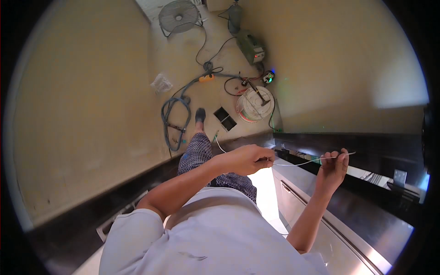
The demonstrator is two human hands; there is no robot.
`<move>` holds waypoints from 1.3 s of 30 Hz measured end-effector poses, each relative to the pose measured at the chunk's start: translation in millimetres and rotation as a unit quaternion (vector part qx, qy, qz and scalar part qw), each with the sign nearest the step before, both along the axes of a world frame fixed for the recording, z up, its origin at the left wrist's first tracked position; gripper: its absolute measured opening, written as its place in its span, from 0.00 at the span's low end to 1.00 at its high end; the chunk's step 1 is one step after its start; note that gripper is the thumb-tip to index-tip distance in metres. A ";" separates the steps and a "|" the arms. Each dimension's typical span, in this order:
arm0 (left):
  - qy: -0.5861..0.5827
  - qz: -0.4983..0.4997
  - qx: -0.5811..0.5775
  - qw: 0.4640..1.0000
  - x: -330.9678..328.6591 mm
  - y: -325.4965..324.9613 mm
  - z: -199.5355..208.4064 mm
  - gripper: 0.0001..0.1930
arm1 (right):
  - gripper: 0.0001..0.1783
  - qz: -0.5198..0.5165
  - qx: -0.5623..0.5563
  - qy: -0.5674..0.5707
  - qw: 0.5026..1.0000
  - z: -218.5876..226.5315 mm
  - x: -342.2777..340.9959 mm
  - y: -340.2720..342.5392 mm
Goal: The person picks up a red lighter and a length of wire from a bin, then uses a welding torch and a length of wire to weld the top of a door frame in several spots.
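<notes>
A thin white wire (pixel 293 164) runs in a shallow curve between my two hands. My left hand (pixel 252 159) is closed round it in front of my body, and a loose tail hangs out to the left with a greenish end. Over by the dark frame on the right, my right hand (pixel 332 169) pinches the wire near its other end, whose white tip sticks out past the fingers. How the left fingertips grip the wire is partly hidden by the back of that hand.
A dark metal beam (pixel 348 140) with a slot runs close by my right hand. On the floor ahead are a white bucket (pixel 247 110) with a hammer (pixel 262 97) on top, a black tray (pixel 225 119), coiled cable (pixel 163 119), a green machine (pixel 250 47) and a fan (pixel 179 17).
</notes>
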State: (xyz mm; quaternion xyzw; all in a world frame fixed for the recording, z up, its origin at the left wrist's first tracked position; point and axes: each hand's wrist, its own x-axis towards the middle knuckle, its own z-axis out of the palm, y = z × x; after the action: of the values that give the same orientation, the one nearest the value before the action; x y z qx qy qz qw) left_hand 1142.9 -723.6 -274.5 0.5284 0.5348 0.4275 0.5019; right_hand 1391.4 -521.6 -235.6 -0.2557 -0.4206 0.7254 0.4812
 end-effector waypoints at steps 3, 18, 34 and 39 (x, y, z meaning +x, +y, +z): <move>0.012 -0.072 -0.008 0.997 -65.5 43.4 -7.4 0.08 | 0.12 -0.060 -0.004 -0.073 0.996 -28.3 -36.9 16.5; -0.049 -0.373 -0.065 0.924 -363.3 224.5 -61.3 0.08 | 0.10 -0.326 -0.190 -0.265 0.888 -61.2 -372.9 -41.6; 0.115 -0.648 -0.141 0.740 -417.7 243.9 -68.3 0.06 | 0.11 -0.511 -0.271 -0.044 0.814 -125.8 -502.9 -152.9; 0.097 -0.697 -0.217 0.677 -429.6 215.7 -97.7 0.07 | 0.15 -0.573 -0.262 0.069 0.774 -138.3 -537.9 -195.5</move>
State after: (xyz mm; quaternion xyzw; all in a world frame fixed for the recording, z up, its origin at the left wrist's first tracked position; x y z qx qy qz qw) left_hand 713.3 -508.0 -372.3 0.6624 0.1352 -0.2277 0.7008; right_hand 853.6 -717.1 -373.9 -0.5149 0.0442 0.4134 0.7497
